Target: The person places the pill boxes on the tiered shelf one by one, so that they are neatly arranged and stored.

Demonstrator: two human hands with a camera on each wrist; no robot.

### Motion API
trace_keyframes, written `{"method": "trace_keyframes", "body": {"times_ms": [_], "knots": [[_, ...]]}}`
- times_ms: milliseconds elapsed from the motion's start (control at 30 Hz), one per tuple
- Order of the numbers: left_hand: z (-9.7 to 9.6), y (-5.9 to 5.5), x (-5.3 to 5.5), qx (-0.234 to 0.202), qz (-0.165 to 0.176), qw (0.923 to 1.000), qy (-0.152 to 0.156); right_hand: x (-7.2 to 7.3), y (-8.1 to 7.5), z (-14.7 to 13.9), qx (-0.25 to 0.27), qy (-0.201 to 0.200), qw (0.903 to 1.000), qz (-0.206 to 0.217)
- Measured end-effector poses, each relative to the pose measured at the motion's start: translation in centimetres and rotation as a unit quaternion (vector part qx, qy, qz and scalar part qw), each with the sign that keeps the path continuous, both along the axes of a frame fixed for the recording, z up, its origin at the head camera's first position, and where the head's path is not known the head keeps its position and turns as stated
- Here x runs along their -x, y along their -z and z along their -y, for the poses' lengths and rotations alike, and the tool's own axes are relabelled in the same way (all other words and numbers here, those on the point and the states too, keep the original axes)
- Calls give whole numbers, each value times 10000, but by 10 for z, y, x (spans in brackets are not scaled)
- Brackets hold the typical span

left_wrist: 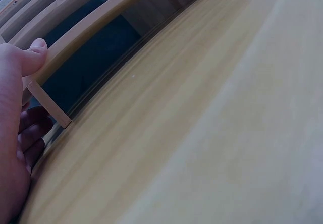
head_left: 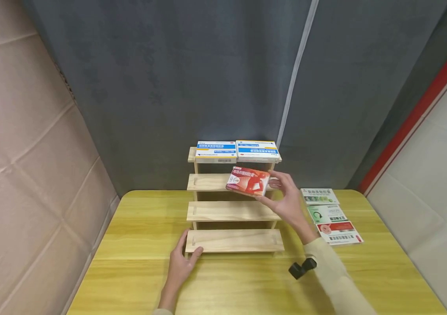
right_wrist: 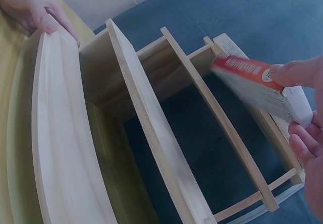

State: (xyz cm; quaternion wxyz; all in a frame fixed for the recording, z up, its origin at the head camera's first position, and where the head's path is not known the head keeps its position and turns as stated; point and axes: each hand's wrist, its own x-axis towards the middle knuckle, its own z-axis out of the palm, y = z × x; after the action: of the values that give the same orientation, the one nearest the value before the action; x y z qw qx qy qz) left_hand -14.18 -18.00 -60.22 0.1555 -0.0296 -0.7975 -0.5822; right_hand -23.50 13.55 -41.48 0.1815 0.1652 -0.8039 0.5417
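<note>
Red ibuprofen capsule box: in the R hand, pinched at its R end btwn thumb and fingers, gap just the box's thickness. It's held up in front of the 2nd tier from top, tilted, L end toward the rack's middle; head view alone can't settle contact, but R wrist view shows it up off the boards.

L hand grips the front L corner of the wooden 4-tier rack: thumb on the lowest board, other fingers bent down past its L end, near the leg (L wrist view).

Top tier: 2 white-and-blue med boxes side by side, L one and R one, lying flat. Lower 3 boards bare.

R of rack, on the wood-grain table, 3 more flat boxes in a column: green-and-white w/ pics at back, green w/ arrow mid, red-and-white nearest. Dark grey curtain behind; blk wrist device by the R sleeve.
</note>
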Motion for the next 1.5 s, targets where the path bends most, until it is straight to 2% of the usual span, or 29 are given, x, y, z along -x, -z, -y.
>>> {"method": "trace_keyframes", "body": {"times_ms": [100, 267, 500, 567, 800, 1033, 1167, 1400, 1500], "knots": [[0, 0, 0, -44, 19, 10000, 14, 2, 3, 3, 189, -114, 9997, -134], [-1, 1, 1, 80, 83, 9999, -43, 1, 3, 7, 331, -181, 9992, -111], [-2, 3, 1, 146, 74, 9999, -49, -18, -23, 20, 295, -343, 9989, 114], [-2, 3, 1, 165, 50, 9998, -39, -18, -23, 22, 342, -383, 9985, 176], [-3, -1, 1, 93, 50, 9999, -20, 5, 5, 24, 483, -477, 9970, 360], [-2, -3, 0, 137, -22, 9999, -26, 14, 9, 30, 615, -684, 9931, 725], [-1, -1, 1, 59, 15, 10000, -34, 16, 7, 34, 352, -679, 9936, 836], [0, 2, 1, -58, -55, 10000, -19, 22, 5, 42, -491, -565, 9946, 723], [-1, 2, 0, -12, -37, 10000, -56, 25, 4, 45, -687, -610, 9929, 758]]}}
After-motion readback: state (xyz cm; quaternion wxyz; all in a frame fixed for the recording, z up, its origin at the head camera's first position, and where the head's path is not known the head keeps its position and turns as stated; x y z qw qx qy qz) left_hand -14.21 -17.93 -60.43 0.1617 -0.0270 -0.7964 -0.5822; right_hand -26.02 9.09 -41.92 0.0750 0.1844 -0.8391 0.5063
